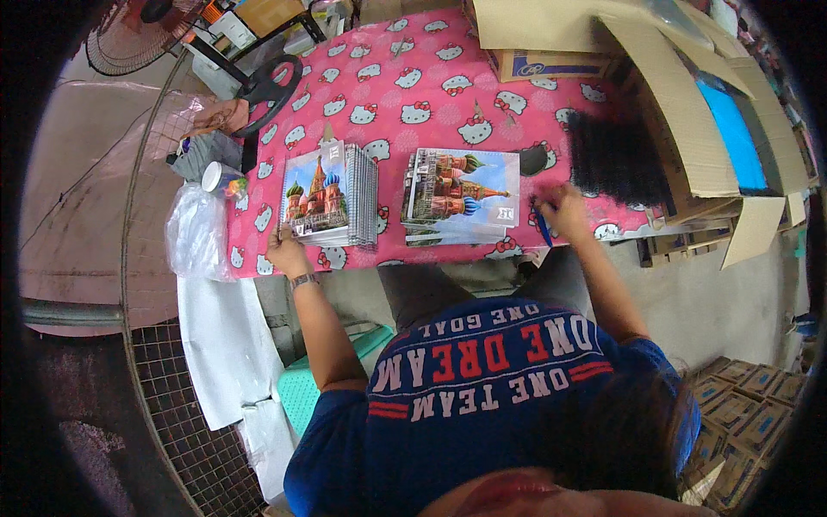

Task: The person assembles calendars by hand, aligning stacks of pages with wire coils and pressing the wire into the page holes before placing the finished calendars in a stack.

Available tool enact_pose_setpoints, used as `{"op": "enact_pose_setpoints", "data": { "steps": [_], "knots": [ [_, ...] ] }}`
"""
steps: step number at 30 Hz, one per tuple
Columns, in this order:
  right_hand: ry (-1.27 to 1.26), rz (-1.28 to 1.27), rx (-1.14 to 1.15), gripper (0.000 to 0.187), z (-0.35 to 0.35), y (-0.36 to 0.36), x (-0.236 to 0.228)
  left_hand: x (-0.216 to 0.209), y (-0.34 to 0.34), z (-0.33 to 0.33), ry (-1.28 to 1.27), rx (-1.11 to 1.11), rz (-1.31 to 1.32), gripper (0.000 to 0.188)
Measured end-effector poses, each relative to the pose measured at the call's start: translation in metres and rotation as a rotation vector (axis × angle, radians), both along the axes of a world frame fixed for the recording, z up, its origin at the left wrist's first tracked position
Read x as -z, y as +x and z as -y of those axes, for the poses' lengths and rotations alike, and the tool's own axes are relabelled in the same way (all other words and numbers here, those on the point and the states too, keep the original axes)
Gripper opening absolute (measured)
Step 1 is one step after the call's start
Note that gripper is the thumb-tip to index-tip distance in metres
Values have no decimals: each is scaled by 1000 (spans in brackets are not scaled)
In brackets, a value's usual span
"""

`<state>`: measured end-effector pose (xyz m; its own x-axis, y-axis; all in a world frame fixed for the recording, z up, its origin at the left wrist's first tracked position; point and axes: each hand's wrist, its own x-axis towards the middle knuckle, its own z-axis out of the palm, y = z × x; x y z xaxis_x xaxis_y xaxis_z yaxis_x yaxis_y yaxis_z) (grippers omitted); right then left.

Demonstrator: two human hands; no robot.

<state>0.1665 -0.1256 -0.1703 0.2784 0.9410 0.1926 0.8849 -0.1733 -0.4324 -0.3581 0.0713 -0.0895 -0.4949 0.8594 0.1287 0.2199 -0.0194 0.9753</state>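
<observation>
On pink patterned cover (392,138) | stacked wire-bound notebooks (319,198) | left fingers (282,233) at corner | right fingers (549,203) curled | grips unclear

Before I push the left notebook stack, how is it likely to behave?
The left notebook stack may slide apart, since no band shows around it. It is probably heavy for its size, being many notebooks deep. Tipping seems less likely, as the notebooks lie flat.
</observation>
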Motion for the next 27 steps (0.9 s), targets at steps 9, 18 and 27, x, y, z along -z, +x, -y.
{"op": "enact_pose_setpoints", "data": {
  "steps": [9, 18, 27],
  "knots": [
    [-250, 466, 729, 40, -42, 137, -22, 18, -7, -1, -1, -31, -511, 32],
    [-210, 465, 645, 24, -61, 147, -13, 46, -50, -14, 39, 140, -169, 33],
    [37, 251, 660, 34, -63, 147, -56, -38, 203, -7, 497, 833, -789, 23]
  ]
}}
